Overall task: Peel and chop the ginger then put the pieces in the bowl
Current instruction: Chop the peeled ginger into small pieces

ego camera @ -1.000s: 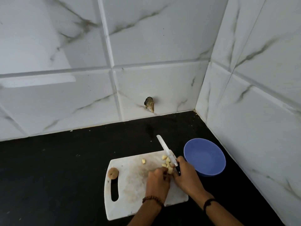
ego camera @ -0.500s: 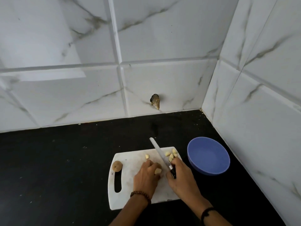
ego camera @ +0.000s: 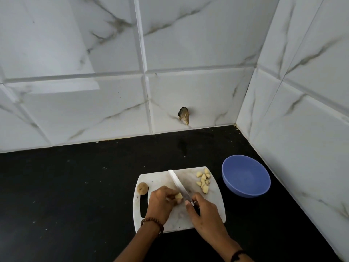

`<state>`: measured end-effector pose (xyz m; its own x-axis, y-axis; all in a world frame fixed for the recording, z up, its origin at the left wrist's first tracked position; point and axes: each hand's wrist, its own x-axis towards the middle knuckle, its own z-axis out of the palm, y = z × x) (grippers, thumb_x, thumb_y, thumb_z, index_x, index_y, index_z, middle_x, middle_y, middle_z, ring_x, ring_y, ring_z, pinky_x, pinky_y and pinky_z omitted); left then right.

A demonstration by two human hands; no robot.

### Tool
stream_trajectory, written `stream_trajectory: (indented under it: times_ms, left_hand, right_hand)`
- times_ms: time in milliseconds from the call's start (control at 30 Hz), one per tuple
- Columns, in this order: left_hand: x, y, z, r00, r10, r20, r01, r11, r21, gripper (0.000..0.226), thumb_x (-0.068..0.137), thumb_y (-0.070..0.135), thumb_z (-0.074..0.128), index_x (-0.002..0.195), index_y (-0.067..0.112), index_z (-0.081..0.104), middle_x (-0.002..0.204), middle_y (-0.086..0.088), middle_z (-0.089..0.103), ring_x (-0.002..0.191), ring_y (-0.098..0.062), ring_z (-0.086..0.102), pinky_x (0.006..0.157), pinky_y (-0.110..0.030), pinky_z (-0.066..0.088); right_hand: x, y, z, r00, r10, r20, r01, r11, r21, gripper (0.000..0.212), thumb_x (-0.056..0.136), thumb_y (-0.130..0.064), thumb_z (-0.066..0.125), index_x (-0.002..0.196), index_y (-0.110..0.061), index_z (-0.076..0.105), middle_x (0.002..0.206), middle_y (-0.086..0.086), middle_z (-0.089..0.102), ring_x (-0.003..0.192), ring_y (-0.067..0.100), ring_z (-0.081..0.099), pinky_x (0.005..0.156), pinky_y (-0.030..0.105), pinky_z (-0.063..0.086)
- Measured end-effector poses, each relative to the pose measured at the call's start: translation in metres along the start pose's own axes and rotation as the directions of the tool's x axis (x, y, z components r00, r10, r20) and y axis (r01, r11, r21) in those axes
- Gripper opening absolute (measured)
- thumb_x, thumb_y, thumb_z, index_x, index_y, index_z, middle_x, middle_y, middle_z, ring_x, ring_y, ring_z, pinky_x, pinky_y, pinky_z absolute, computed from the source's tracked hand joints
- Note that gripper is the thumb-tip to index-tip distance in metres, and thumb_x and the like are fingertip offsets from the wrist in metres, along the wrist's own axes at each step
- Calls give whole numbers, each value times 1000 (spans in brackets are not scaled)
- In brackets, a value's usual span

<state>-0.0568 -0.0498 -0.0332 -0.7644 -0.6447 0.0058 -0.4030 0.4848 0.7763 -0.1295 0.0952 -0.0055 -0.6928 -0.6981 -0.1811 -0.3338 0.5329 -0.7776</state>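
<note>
The knife's handle is almost wholly hidden inside the right hand (ego camera: 204, 214), and both forearms are cut off by the lower edge of the view. The ginger piece (ego camera: 178, 196) near the middle of the cutting board (ego camera: 156, 179) is half covered by fingertips, so its full shape cannot be told.

The left hand (ego camera: 160, 203) curls its fingers narrowly and pinches that pale yellow piece down on the board. The right hand is wrapped round the handle, and the knife (ego camera: 178, 183) has its long white blade slanting toward the board's far edge, its near part right beside the held piece.

The chopped pieces (ego camera: 203, 180) lie in a loose heap of small pale chunks at the board's far right corner. A round brown stub (ego camera: 142, 188) sits by the slot handle at the board's left end. The board is white, rounded and scuffed grey. Just right of it stands a smooth blue bowl (ego camera: 245, 175) on the black counter (ego camera: 66, 186). A beaded bracelet (ego camera: 153, 221) rings the left wrist.
</note>
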Motion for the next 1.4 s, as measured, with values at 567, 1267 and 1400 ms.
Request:
stream_trajectory:
  times_ms: [567,1267,1400]
  left_hand:
    - [-1,-3,-2,997,-72,23,74,990,-117,20,72,18,82,90,21,73,91,11,67,80,1,65,76,-10,52]
    - [-2,-3,-2,999,-47,17,49,992,-115,16,72,16,82,76,27,71,85,9,68,80,-4,65,80,-20,55]
    - [-1,-3,-2,997,-67,24,70,990,-122,15,72,17,82,79,25,72,85,10,68,80,-2,65,81,-21,55]
  right_hand:
    - [-8,10,23,995,-50,-83,31,975,-218,19,102,-44,39,109,-31,52,96,-12,62,87,0,61,79,24,55]
    - [-5,-3,22,998,56,-18,-58,920,-389,46,106,-39,31,150,-27,31,123,-2,61,108,9,59,92,22,47]
    - [-3,-7,19,992,121,35,-96,907,-409,49,106,-40,30,153,-27,23,134,1,55,119,13,55,98,25,43]
